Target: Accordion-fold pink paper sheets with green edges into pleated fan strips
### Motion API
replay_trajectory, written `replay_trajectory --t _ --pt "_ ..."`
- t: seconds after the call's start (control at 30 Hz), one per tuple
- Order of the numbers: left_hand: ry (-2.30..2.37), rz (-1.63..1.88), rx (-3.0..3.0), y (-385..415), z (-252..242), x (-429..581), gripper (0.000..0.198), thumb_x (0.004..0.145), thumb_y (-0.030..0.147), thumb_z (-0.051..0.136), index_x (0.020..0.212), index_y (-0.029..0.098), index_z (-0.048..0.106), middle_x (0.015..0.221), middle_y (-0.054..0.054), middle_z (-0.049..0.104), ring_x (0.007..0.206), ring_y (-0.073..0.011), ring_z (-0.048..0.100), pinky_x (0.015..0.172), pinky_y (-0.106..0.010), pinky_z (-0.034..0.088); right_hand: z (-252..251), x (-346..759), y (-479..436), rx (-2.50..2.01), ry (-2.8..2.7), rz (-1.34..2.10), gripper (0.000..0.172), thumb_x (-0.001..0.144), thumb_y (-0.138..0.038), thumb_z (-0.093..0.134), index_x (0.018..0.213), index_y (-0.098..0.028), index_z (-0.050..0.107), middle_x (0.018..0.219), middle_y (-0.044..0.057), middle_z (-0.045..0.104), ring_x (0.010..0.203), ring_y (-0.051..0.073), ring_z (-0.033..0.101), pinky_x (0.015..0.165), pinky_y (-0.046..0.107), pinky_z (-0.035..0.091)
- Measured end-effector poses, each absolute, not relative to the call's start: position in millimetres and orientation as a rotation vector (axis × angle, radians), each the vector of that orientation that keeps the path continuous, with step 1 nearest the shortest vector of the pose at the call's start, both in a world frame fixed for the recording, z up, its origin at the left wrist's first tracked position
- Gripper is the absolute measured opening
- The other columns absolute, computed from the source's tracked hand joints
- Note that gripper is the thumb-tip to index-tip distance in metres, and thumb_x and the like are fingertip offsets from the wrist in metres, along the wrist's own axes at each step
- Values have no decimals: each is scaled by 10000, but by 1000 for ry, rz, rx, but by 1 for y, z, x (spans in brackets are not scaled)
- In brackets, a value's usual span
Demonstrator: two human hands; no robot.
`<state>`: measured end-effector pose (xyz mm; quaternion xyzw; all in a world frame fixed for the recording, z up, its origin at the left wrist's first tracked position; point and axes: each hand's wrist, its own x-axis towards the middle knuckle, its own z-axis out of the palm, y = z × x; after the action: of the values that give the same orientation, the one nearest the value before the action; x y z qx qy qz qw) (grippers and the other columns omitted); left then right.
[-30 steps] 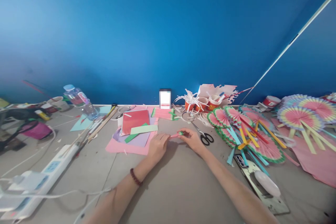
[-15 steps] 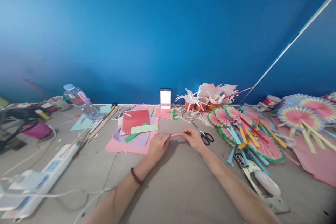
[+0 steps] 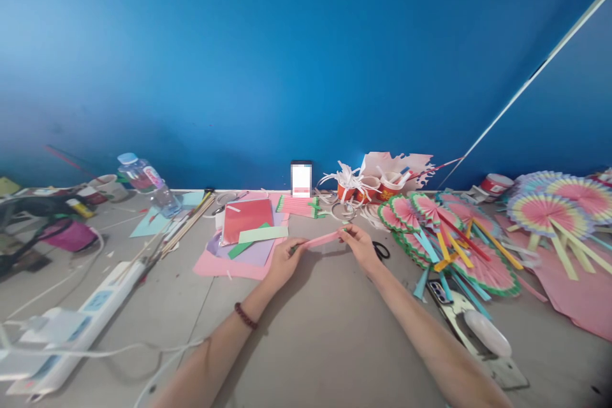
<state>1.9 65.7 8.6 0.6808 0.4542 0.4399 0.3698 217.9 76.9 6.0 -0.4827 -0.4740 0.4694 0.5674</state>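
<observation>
A narrow pink paper strip [image 3: 321, 240] with green at its ends is stretched between my two hands, above the grey table [image 3: 310, 331]. My left hand [image 3: 285, 256] pinches its left end, and my right hand [image 3: 357, 243] pinches the right end. Left of my left hand lie a red sheet [image 3: 248, 220], a pale green strip [image 3: 264, 234] and a purple sheet over pink paper [image 3: 210, 264]. Folded pink and green strips [image 3: 297, 206] rest behind my hands. Scissors [image 3: 381, 250] lie partly hidden behind my right hand.
Pleated paper fans [image 3: 488, 264] spread over the right side, near a phone [image 3: 440, 291] and a white mouse [image 3: 486, 333]. Paper cups [image 3: 389, 186] stand at the back. On the left are a bottle [image 3: 148, 178], wooden sticks [image 3: 189, 226] and a power strip [image 3: 81, 325].
My hands have moved apart, and more of the pink strip shows between them. My right hand now covers more of the scissors.
</observation>
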Motion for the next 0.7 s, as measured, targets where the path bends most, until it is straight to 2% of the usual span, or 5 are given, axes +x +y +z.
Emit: replay_trajectory --t 0.27,0.4,0.5,0.6,0.7 --pt "1187 1027 1546 66 9 4 289 777 412 554 690 155 652 617 -11 634 491 -102 506 497 -220 405 7 215 75 -1167 -1063 1138 375 569 -503 735 674 -166 608 599 -18 579 576 117 514 613 260 417" --pt "1154 1071 1546 69 4 3 272 785 392 558 835 158 688 653 -27 670 580 -140 598 597 -254 474 8 214 75 -1153 -1014 1171 396 549 -507 752 689 -161 617 617 -8 606 581 124 545 624 272 449" --pt "1102 1111 1523 72 -3 3 309 800 382 547 966 157 678 807 -66 710 689 -179 664 703 -306 513 7 216 75 -1167 -989 1153 428 533 -526 759 716 -166 619 649 6 632 608 144 577 629 286 471" --pt "1092 1112 1502 74 -11 3 306 819 366 520 979 155 673 943 -91 706 746 -196 684 731 -323 527 6 217 76 -1188 -989 1196 468 516 -561 755 737 -177 605 652 17 648 616 172 609 604 298 483" --pt "1151 1092 1634 74 -13 0 290 861 318 457 1004 171 662 915 -72 710 744 -185 681 735 -332 535 7 216 75 -1199 -996 1245 484 519 -584 743 740 -186 579 604 15 642 591 189 624 587 310 490"
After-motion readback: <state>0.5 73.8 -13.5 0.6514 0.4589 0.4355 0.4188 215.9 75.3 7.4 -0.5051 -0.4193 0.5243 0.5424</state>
